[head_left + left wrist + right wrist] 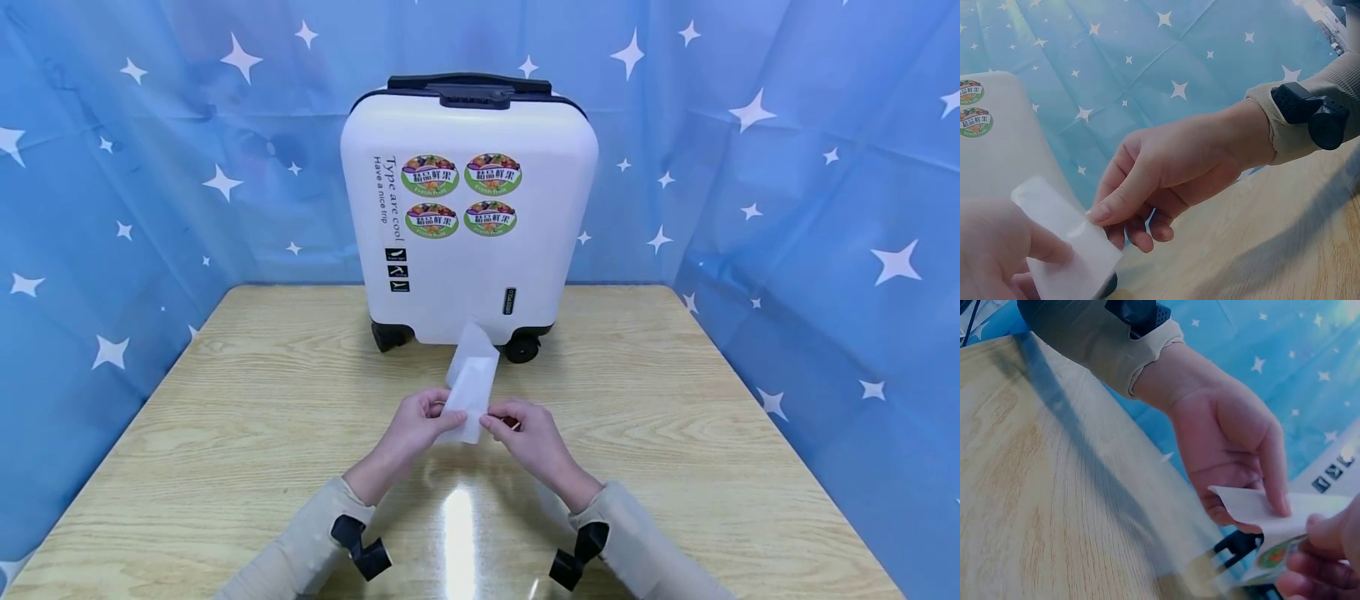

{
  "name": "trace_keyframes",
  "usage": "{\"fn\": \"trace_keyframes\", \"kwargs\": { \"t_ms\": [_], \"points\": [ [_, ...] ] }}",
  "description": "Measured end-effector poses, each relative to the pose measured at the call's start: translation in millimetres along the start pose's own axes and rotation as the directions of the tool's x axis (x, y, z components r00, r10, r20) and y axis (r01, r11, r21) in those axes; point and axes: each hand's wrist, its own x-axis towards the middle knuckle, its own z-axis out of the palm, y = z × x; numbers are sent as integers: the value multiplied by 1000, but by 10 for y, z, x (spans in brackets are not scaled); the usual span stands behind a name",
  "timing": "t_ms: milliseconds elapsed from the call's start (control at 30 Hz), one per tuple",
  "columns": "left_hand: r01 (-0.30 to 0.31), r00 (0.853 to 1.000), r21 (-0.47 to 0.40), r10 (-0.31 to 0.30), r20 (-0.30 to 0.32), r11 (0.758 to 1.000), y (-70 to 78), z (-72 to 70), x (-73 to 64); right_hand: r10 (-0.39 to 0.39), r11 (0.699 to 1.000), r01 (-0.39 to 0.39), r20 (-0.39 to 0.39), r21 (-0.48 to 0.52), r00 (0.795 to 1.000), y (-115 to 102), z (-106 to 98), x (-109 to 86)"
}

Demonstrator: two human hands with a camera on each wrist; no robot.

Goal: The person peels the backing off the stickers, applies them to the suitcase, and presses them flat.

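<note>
A white paper strip (474, 387), the backing of a sticker sheet, is held up in front of a white suitcase (465, 283). My left hand (414, 427) pinches its near end, thumb on the white face. Thumb and fingertips of my right hand (534, 435) pinch at its right edge. In the right wrist view, an oval fruit sticker (1274, 553) with a green rim shows on the strip's other face, close to those right fingertips. Whether the sticker's edge is lifted there, I cannot tell. Several matching fruit stickers (492, 173) are on the suitcase front.
The suitcase stands upright on black wheels (522, 347) at the back of a wooden table (262, 400). Blue cloth with white stars (825, 250) hangs behind and along both sides. Black wrist cameras (362, 547) are strapped to both sleeves.
</note>
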Motion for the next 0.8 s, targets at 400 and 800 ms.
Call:
{"fn": "trace_keyframes", "kwargs": {
  "t_ms": [400,800],
  "points": [
    [10,1000,-20,-10,-25,1000,-62,-37,31,2,1000,-2,-20,-2,1000,39,-49,-5],
    [14,998,19,-13,-55,1000,-93,-104,34,3,1000,-2,-52,31,999,25,-119,-26]
  ]
}}
